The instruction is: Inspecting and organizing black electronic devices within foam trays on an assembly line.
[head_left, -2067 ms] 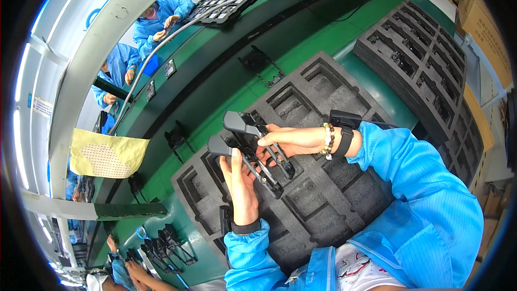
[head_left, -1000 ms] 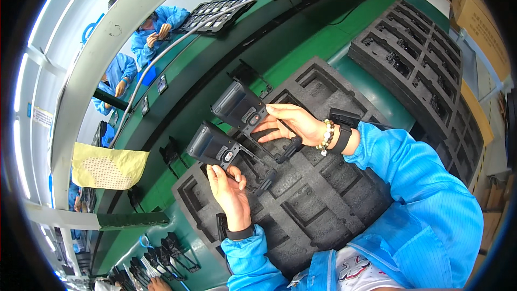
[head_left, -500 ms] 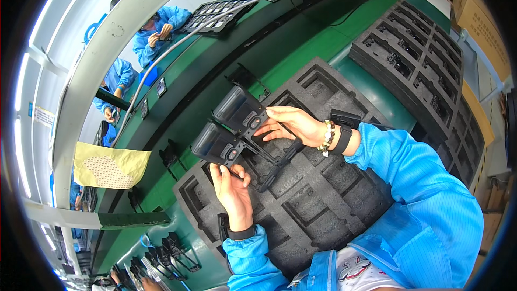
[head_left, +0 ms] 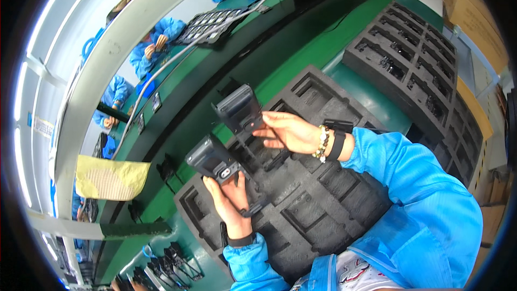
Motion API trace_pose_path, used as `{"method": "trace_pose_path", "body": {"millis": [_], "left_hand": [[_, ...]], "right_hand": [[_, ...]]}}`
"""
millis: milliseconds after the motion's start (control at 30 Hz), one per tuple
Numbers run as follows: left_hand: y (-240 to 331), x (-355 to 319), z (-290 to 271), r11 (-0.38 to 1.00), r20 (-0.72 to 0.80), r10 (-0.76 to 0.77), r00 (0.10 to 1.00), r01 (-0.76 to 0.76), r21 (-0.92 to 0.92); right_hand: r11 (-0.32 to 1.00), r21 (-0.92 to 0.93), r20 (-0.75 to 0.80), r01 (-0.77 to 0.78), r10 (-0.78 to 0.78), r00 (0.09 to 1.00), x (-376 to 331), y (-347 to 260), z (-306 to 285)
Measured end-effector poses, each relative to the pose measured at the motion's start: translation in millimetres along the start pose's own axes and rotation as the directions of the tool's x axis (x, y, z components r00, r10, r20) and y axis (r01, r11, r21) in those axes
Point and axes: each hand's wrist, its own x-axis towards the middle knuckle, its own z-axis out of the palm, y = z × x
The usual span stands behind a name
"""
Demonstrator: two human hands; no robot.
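Note:
My left hand (head_left: 229, 199) grips a dark grey handheld device (head_left: 212, 159) by its lower end, holding it tilted above a black foam tray (head_left: 323, 194). My right hand (head_left: 285, 131) holds a second, similar dark grey device (head_left: 239, 109) a little higher and farther away. The two devices are apart, with a small gap between them. My right wrist carries a bead bracelet and a black strap. Both arms wear blue sleeves.
A stack of black foam trays (head_left: 414, 54) with parts stands at the back right. A green workbench (head_left: 301, 48) runs diagonally. People in blue coats (head_left: 151, 48) sit along its far side. A yellow mesh piece (head_left: 110, 178) hangs at the left.
Two seconds ago both hands held one device together low over the tray. Now each hand holds its own device, and the two have been raised and drawn apart.

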Motion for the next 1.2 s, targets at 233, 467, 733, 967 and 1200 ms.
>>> {"method": "trace_pose_path", "body": {"millis": [233,467,733,967,1200], "left_hand": [[8,-11,15,0.977,0.145,-0.165,0.976,0.182,-0.111],[1,-13,27,0.984,-0.06,0.036,0.998,-0.025,0.176],[0,-11,26,0.973,0.019,0.06,0.998,-0.062,0.221],[-2,-12,21,0.963,0.045,0.031,0.998,-0.042,0.265],[-4,-14,18,0.926,0.063,0.079,0.995,-0.097,0.365]], "right_hand": [[0.991,-0.062,0.078,-0.12,0.125,0.989,0,4,-2],[0.972,-0.036,0.027,-0.232,0.233,0.972,6,9,-1],[0.928,-0.336,0.037,-0.161,0.184,0.982,1,8,1],[0.799,-0.596,0.065,-0.077,0.143,0.988,-5,12,11],[0.653,-0.755,0.13,0.052,0.071,0.989,-14,10,25]]}}
